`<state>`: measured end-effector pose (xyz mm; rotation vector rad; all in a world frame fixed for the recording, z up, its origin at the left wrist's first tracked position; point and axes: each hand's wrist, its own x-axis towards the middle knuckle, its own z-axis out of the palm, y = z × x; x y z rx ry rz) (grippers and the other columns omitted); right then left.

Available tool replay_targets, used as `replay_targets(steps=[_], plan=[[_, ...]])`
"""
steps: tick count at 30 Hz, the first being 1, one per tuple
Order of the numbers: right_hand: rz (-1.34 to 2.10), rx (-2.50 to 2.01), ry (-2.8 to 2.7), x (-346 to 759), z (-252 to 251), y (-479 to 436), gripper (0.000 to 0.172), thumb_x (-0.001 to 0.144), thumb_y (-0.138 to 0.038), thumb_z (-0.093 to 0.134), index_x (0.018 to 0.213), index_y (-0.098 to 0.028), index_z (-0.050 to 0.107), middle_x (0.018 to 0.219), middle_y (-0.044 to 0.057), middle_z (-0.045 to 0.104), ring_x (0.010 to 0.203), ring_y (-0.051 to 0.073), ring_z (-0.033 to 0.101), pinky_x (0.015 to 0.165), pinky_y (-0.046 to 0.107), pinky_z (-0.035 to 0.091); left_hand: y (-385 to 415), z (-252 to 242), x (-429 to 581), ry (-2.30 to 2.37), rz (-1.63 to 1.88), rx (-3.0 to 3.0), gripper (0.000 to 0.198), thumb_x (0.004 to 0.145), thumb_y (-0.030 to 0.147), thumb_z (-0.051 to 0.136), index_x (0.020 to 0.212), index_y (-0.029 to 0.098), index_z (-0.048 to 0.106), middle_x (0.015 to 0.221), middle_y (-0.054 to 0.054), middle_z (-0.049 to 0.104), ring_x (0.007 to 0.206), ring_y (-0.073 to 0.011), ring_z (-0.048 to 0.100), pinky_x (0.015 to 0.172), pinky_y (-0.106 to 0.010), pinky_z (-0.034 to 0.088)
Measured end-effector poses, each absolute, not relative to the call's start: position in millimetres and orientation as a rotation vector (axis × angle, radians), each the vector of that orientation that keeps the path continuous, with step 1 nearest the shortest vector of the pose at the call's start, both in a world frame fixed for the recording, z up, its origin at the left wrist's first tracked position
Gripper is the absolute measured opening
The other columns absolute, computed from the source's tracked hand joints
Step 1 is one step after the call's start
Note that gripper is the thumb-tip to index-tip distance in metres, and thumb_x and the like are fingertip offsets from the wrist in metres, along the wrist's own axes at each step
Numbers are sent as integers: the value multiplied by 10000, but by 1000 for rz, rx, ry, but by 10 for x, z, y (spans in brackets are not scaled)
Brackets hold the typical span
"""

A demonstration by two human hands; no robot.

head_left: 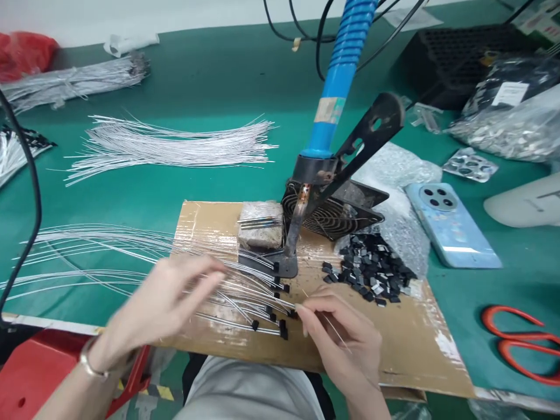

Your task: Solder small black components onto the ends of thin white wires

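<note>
My left hand (175, 297) hovers over a spread of thin white wires (109, 233), blurred a little, with thumb and forefinger stretched out and a small gap between them. Thumb and fingers of my right hand (343, 329) are pinched together, with a thin strand like solder wire (335, 331) running through them. Their tips touch the end of a white wire beside a black connector (292, 314). Several other wires end in small black connectors (283, 330) on the cardboard (394, 344). Above them, a blue-handled soldering iron (336, 87) points down in its black stand (367, 146).
Loose black connectors (371, 265) are heaped at the right, near bubble wrap (398, 204). Further right lie a blue phone (455, 233) and red-handled scissors (520, 344). A dirty block (261, 233) and a fan (336, 210) stand by the iron; a white wire bundle (175, 143) lies behind.
</note>
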<state>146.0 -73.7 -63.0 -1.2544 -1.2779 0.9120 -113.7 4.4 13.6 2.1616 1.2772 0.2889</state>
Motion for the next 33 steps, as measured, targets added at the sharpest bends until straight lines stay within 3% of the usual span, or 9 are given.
replay_targets(steps=[3,8,15,22,26,28,30,33], plan=[[879,-1221,-1352,1427,-605,-724,155,887,-89,649,798,-216,653,656,-17,572,586,134,514,529,271,388,-199,64,-631,1138,262,2142,254,996,271,532,1234,221,609,1074,-70,729,935,-231,658,810,-359,498],[887,-1274,-1304,1428,-604,-733,147,885,-102,669,795,-219,672,651,-23,588,584,125,527,525,257,401,-295,-75,-287,1091,359,1978,172,1013,208,460,998,226,631,840,-39,685,800,-208,581,751,-368,470],[1051,-1363,-1002,1356,-593,-738,168,858,-214,745,698,-211,697,606,-28,597,535,109,518,497,245,374,-251,-143,-313,1129,427,1650,180,1021,282,499,948,233,657,754,-6,670,670,-156,574,587,-297,415],[1123,-1377,-1001,1348,-586,-734,182,896,-252,705,722,-200,715,607,-18,593,532,110,525,494,234,387,-252,-162,-299,1176,443,1665,161,999,279,534,932,238,675,805,-18,691,741,-169,585,647,-310,417],[1193,-1394,-948,1357,-589,-740,212,896,-310,715,713,-205,726,597,-19,605,527,110,539,505,228,411,-263,-184,-313,1173,427,1575,188,1008,303,519,902,217,649,733,-4,632,667,-150,524,580,-287,364],[1242,-1359,-877,1373,-587,-745,279,939,-419,648,790,-214,765,653,2,658,562,125,596,548,241,463,-264,-185,-325,1186,414,1503,219,1016,325,505,883,206,632,690,11,587,611,-134,463,533,-279,313],[1297,-1300,-776,1397,-586,-751,471,1004,-542,469,898,-218,794,732,38,709,625,151,646,604,266,510,-257,-178,-336,1213,414,1461,230,1011,337,515,876,198,638,673,17,569,589,-126,419,521,-277,283],[1307,-1296,-684,1424,-571,-756,610,1041,-561,324,894,-222,810,744,52,720,650,154,650,623,271,515,-238,-156,-335,1239,435,1429,215,984,326,558,869,187,676,682,11,600,588,-122,405,532,-273,288]])
